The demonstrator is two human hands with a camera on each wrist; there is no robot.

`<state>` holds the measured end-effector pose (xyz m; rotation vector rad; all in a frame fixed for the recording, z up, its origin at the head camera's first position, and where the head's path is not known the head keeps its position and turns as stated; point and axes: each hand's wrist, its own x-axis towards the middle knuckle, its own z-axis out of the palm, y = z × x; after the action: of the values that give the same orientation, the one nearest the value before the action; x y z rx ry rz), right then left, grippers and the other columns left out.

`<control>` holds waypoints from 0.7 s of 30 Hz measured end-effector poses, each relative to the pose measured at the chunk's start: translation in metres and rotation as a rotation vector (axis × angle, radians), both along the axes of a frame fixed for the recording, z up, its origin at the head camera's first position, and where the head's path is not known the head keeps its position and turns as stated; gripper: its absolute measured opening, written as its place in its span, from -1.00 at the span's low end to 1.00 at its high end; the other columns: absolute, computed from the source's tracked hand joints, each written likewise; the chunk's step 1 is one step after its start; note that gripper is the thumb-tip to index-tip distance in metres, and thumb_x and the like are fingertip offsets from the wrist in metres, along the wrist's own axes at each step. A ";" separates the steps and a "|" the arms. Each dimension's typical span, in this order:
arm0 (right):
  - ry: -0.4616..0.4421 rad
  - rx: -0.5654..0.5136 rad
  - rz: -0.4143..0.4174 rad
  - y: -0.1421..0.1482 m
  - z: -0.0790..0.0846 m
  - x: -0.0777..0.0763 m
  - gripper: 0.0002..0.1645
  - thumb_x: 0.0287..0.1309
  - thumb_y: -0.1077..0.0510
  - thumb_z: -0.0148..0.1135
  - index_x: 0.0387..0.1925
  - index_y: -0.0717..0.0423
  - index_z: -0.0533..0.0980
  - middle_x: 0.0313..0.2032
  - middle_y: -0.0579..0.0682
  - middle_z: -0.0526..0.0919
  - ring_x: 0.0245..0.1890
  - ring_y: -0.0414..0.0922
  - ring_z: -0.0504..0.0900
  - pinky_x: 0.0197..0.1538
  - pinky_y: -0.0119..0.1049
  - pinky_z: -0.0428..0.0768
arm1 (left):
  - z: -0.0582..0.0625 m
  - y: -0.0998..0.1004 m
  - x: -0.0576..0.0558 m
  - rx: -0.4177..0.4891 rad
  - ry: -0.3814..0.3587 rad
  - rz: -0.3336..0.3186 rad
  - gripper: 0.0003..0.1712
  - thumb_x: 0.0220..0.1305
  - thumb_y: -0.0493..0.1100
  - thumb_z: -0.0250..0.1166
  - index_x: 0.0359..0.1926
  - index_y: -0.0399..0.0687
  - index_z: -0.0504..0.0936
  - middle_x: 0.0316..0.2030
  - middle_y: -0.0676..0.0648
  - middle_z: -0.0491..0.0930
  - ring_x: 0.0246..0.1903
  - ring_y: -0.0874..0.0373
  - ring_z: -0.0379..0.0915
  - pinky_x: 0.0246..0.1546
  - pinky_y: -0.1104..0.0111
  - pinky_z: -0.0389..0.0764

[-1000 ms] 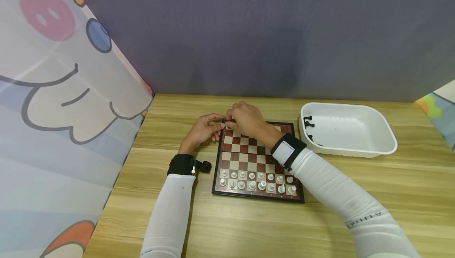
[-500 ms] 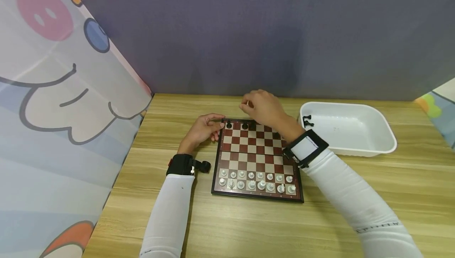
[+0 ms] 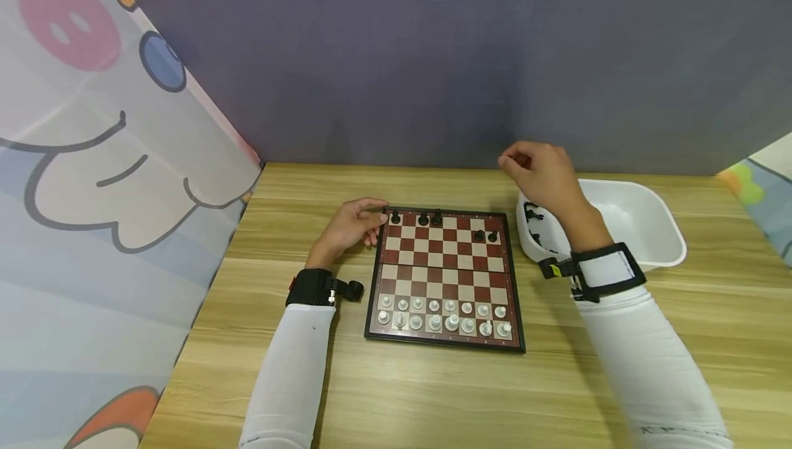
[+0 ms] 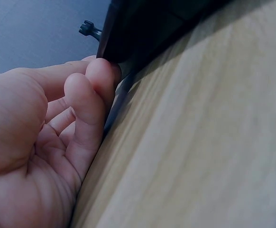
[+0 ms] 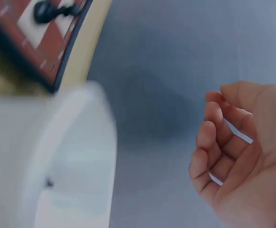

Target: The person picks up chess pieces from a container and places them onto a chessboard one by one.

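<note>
My left hand point(image 3: 355, 227) holds the far left corner of the chessboard point(image 3: 458, 254), thumb and fingertips at its black edge. Beside that corner stands a black rook point(image 3: 395, 217), its notched top also visible past the board's edge in the left wrist view. Two more black pieces point(image 3: 423, 218) stand along the far row, with two black pawns point(image 3: 479, 236) nearer the right side. White pieces point(image 3: 435, 322) fill the two near rows. My right hand point(image 3: 544, 177) is raised over the left rim of the white plastic tub point(image 3: 665, 253), fingers loosely curled with nothing between them.
Several black chess pieces point(image 3: 533, 213) lie along the left side inside the tub, partly hidden by my right wrist. The wooden table point(image 3: 427, 394) ends at a grey partition point(image 3: 396, 57) behind, and a cartoon-printed panel point(image 3: 117, 181) stands on the left.
My right hand has left the far left corner, uncovering the rook there, and has travelled right across the board to the tub. My left hand has stayed at the corner.
</note>
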<state>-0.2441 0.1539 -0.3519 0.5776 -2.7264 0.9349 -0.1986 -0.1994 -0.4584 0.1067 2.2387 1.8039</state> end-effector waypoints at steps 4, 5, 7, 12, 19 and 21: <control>-0.021 0.003 -0.022 0.019 -0.008 0.007 -0.63 0.26 -0.17 -0.02 -0.22 -0.03 0.55 -0.43 -0.10 0.55 -0.52 -0.10 0.43 -0.46 -0.18 0.37 | 0.001 -0.002 0.001 -0.002 -0.003 0.010 -0.59 0.17 -0.09 0.26 0.07 0.16 0.49 -0.42 -0.28 0.49 -0.58 -0.06 0.45 -0.53 0.15 0.53; -0.029 0.007 -0.024 0.022 -0.010 0.009 -0.62 0.26 -0.18 -0.02 -0.21 -0.03 0.55 -0.42 -0.10 0.56 -0.51 -0.10 0.44 -0.46 -0.17 0.38 | 0.002 -0.002 0.001 -0.005 -0.003 0.013 -0.59 0.17 -0.09 0.25 0.07 0.17 0.49 -0.42 -0.28 0.49 -0.58 -0.06 0.45 -0.53 0.15 0.53; -0.044 0.019 -0.025 0.027 -0.016 0.013 -0.62 0.26 -0.18 -0.02 -0.22 -0.03 0.55 -0.40 -0.09 0.56 -0.49 -0.10 0.43 -0.46 -0.17 0.37 | 0.003 -0.003 0.001 -0.012 -0.002 0.019 -0.61 0.17 -0.10 0.25 0.06 0.19 0.50 -0.42 -0.28 0.48 -0.57 -0.06 0.45 -0.53 0.16 0.53; -0.071 0.039 -0.032 0.037 -0.028 0.019 -0.66 0.27 -0.14 -0.03 -0.23 -0.02 0.54 -0.41 -0.07 0.53 -0.46 -0.08 0.41 -0.45 -0.16 0.35 | 0.004 -0.004 0.002 -0.020 -0.008 0.025 -0.62 0.18 -0.11 0.24 0.05 0.20 0.50 -0.42 -0.28 0.48 -0.57 -0.07 0.45 -0.53 0.16 0.53; -0.082 0.049 -0.107 0.049 -0.037 0.022 -0.68 0.27 -0.09 -0.02 -0.23 0.02 0.53 -0.44 -0.04 0.54 -0.46 -0.07 0.43 -0.44 -0.15 0.34 | 0.003 -0.003 0.001 -0.023 0.005 0.020 -0.61 0.18 -0.07 0.25 0.06 0.20 0.50 -0.44 -0.29 0.49 -0.57 -0.10 0.45 -0.54 0.14 0.53; -0.093 0.047 -0.125 0.052 -0.039 0.021 -0.68 0.27 -0.09 -0.02 -0.22 0.02 0.53 -0.44 -0.03 0.55 -0.46 -0.07 0.44 -0.45 -0.15 0.35 | 0.003 -0.003 0.001 -0.023 0.008 0.017 -0.61 0.18 -0.07 0.25 0.06 0.20 0.50 -0.45 -0.29 0.49 -0.57 -0.11 0.45 -0.54 0.14 0.52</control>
<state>-0.2229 0.2059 -0.3913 0.3747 -2.8360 0.8908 -0.1973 -0.2020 -0.4553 0.0905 2.2714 1.7894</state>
